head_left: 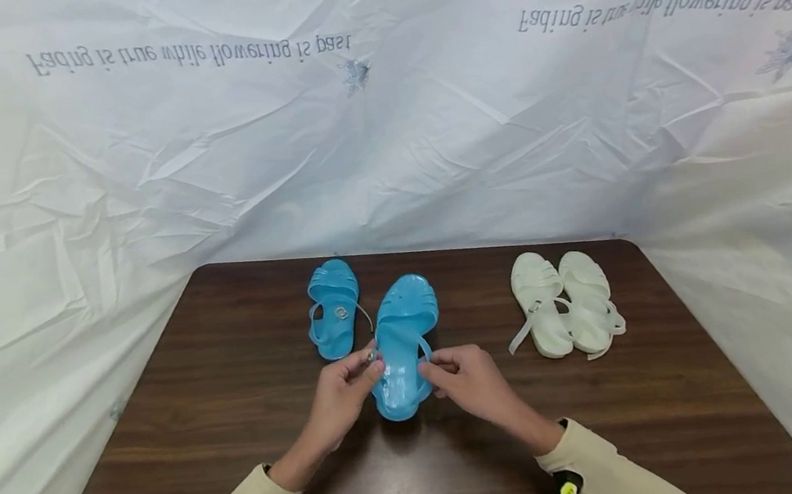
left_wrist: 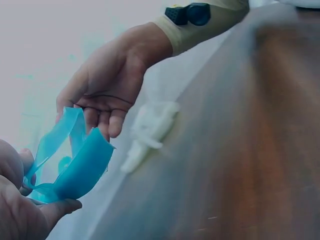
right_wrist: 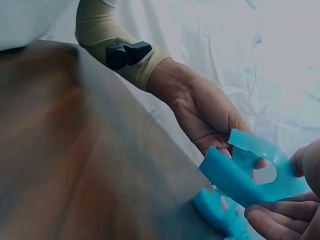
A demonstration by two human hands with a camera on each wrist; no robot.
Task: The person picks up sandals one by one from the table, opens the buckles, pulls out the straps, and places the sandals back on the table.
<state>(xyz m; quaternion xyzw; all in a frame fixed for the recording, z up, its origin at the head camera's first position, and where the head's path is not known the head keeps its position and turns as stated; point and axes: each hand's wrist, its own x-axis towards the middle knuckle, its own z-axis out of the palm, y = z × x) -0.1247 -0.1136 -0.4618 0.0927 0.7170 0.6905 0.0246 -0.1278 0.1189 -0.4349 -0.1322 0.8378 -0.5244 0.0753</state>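
A dark wooden desk (head_left: 240, 431) carries everything, white sheeting (head_left: 429, 152) hung round it. Taking the held blue sandal (head_left: 401, 345) as landmark: a white pair (head_left: 566, 300) lies well to its right, its blue mate (head_left: 334, 308) just beside it to the left. The sandal sits sole-up mid-desk. The left hand (head_left: 343, 393) pinches the buckle end of its ankle strap; the right hand (head_left: 468, 382) pinches the strap's other side, fingers curled. The strap appears to be getting fastened; next likely calls for threading strap through buckle.
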